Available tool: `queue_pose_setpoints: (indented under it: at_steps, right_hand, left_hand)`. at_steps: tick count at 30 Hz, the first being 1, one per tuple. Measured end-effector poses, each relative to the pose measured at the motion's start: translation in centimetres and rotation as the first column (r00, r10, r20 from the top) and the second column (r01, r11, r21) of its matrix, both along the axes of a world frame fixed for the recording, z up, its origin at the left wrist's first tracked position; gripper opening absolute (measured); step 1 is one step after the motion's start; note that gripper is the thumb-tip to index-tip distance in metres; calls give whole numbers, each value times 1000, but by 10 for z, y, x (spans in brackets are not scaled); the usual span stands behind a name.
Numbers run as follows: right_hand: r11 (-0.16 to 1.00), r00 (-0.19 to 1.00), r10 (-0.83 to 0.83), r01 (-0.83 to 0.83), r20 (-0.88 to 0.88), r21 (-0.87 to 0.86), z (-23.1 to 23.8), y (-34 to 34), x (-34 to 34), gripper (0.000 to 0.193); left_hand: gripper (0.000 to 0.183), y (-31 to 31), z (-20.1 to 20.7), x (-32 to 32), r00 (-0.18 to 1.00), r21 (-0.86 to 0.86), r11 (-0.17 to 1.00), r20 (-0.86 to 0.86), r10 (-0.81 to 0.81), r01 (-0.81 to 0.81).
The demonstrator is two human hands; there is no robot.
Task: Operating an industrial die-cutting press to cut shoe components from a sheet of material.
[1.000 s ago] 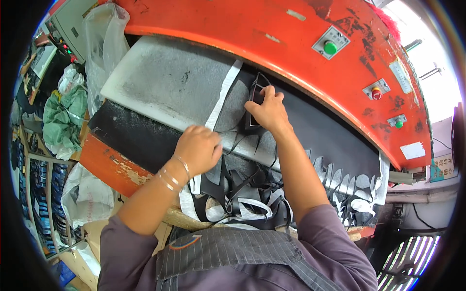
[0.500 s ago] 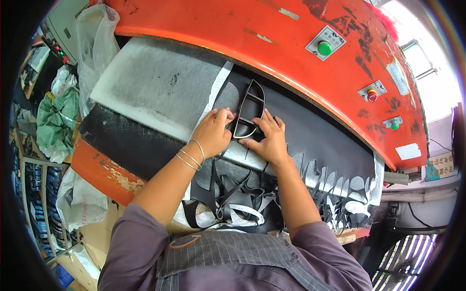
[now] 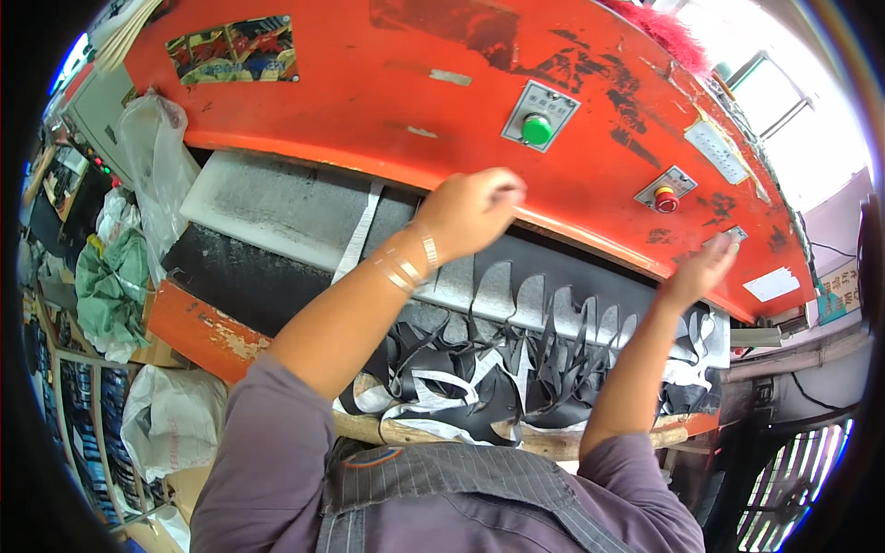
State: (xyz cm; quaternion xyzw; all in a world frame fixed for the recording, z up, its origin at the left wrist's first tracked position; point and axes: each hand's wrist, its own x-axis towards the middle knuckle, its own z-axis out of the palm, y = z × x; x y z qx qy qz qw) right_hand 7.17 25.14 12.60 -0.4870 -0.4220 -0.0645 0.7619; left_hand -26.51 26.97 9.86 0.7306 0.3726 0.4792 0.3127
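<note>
Both hands raised at orange press, black cutouts below

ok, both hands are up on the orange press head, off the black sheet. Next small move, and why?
Probably press with both hands at once. The left hand rests on the lower edge of the orange machine head below the green round button; the right hand reaches the small switch near the red button. Both are clear of the black cut sheet.

Worn orange press head, paint chipped
</note>
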Motion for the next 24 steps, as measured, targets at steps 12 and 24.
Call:
queue_pose_setpoints:
  at_steps: [12,24]
  right_hand:
    - [910,962,-254,272,99,-312,-8,-94,123,87]
    - [842,900,-404,436,164,-318,-16,-58,128,113]
  left_hand:
    - [29,-84,-11,-22,950,116,993,-305,67,-33]
    - [20,-78,29,19,870,581,814,-386,306,-29]
